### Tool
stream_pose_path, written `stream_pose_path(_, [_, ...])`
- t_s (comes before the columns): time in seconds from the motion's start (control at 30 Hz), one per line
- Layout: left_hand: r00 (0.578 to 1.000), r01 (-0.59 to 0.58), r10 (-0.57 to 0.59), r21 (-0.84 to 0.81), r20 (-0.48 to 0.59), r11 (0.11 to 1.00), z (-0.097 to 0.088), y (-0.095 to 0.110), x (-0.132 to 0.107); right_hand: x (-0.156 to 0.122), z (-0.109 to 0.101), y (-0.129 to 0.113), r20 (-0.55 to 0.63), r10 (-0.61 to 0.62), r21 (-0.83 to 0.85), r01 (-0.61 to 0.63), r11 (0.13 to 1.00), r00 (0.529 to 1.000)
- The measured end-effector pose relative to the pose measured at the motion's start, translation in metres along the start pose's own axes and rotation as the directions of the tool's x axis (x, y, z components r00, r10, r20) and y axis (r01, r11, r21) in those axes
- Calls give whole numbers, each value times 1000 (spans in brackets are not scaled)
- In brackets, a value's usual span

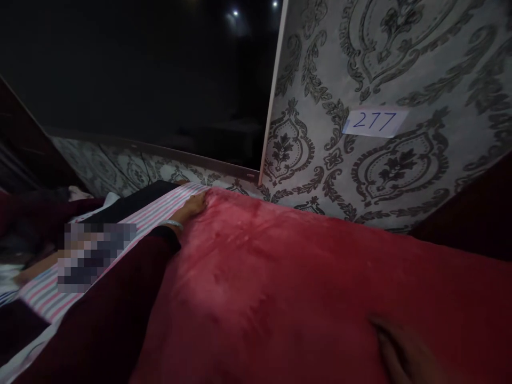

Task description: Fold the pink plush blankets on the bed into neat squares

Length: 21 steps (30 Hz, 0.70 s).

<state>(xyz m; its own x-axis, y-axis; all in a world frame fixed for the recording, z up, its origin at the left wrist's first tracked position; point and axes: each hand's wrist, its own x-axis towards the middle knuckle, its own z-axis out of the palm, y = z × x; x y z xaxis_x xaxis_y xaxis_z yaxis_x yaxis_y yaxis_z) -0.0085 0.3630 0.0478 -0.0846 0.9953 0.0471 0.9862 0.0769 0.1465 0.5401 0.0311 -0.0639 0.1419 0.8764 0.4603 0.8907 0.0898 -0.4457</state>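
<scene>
A red plush blanket (pixel 248 277) spreads over a flat, raised surface in front of me. At its far left corner, my left hand (pixel 196 204) has its fingers bent against the blanket's edge, with the fingertips hard to make out. A bracelet circles that wrist below a dark sleeve. Beside this arm runs a strip of cloth (pixel 160 205) with pink, grey and white stripes. My right hand (pixel 408 346) is over the blanket at the lower right, fingers stretched out and partly lost in shadow.
A large dark screen (pixel 160 80) hangs on the patterned wall (pixel 304 122), close behind the blanket. A paper label (pixel 376 122) reading 277 is stuck there. At the left, a bare forearm (pixel 38 266) reaches towards a pixelated patch, near more dark cloth.
</scene>
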Motion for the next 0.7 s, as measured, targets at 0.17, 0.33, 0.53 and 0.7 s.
stream_pose_path(0.17, [999,10,-9,-31,35,999,-4,-30,-84,8,-8,-22,20,22,19,-22,1000,1000])
stream_pose_path(0.33, [994,95,-98,-62,-44,994,-12,-56,-173,11,-4,-21,31,21,9,-22,1000,999])
stream_pose_path(0.53, [942,316,-325,-113,-83,942,-16,-68,-230,14,-4,-31,34,23,-12,-22,1000,999])
stream_pose_path(0.7, [914,364,-386,-167,-124,916,-17,-61,-242,16,-5,-34,40,-4,-9,4,1000,999])
